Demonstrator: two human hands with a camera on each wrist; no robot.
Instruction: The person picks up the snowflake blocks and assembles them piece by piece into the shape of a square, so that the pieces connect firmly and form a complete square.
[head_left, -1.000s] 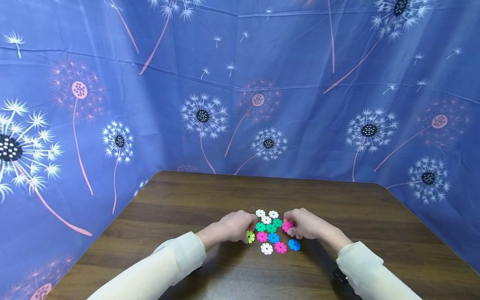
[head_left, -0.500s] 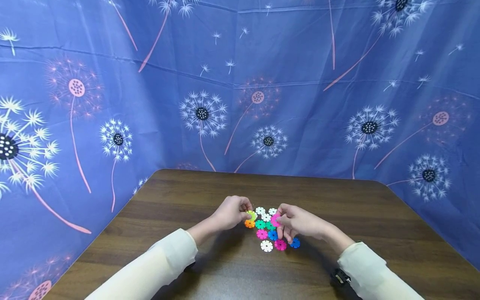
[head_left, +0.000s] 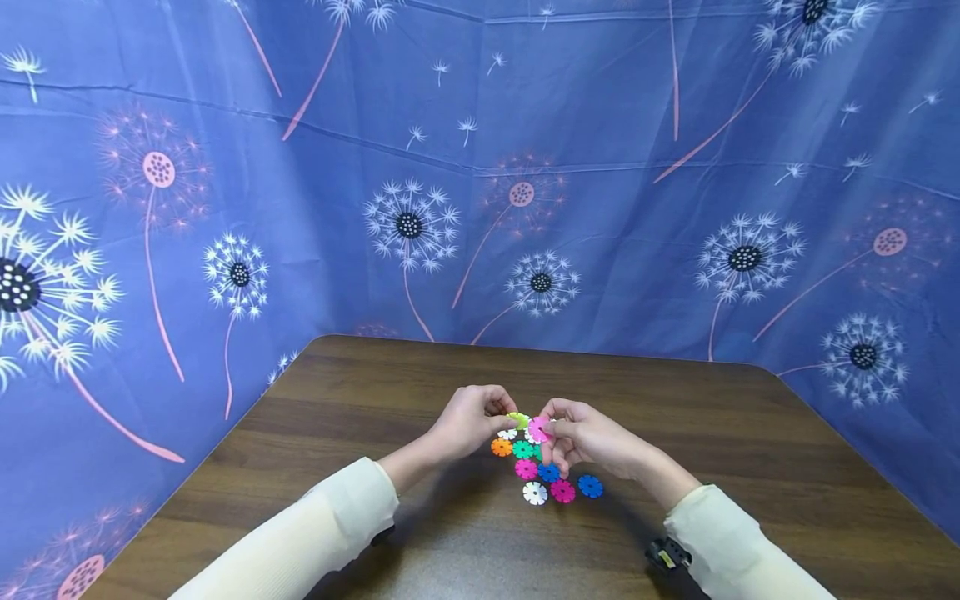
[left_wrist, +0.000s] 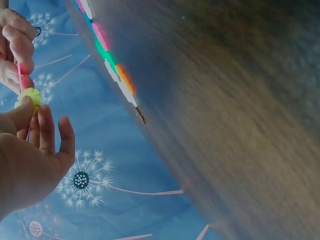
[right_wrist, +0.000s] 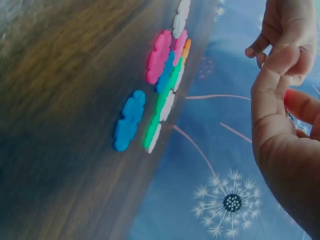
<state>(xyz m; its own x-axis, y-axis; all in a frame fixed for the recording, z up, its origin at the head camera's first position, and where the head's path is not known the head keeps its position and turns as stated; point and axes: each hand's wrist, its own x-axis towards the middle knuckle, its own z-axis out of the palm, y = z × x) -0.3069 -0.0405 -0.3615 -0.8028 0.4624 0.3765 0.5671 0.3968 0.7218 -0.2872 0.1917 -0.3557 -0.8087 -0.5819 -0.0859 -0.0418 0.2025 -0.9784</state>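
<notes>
In the head view my left hand [head_left: 474, 423] pinches a yellow-green slotted plastic disc [head_left: 517, 419] between thumb and fingers. My right hand [head_left: 592, 440] pinches a pink slotted disc [head_left: 537, 430], its other fingers curled beneath. Both discs are raised above the table, close together and overlapping in this view. The left wrist view shows the yellow disc [left_wrist: 33, 97] face-on at the left fingertips, with the pink one nearly edge-on behind it. From the right wrist, the pink disc is mostly hidden by the right hand [right_wrist: 282, 120].
Several flat slotted discs lie on the brown wooden table [head_left: 360, 392] under the hands: orange [head_left: 501, 448], green [head_left: 522, 450], pink [head_left: 527, 469], blue [head_left: 590, 486] and white [head_left: 535, 493] among them. A blue dandelion-print cloth [head_left: 615, 208] hangs behind the table.
Both hands have lifted their discs off the table and come together over the pile. The left moved up and right, uncovering the orange disc; the right moved left.
</notes>
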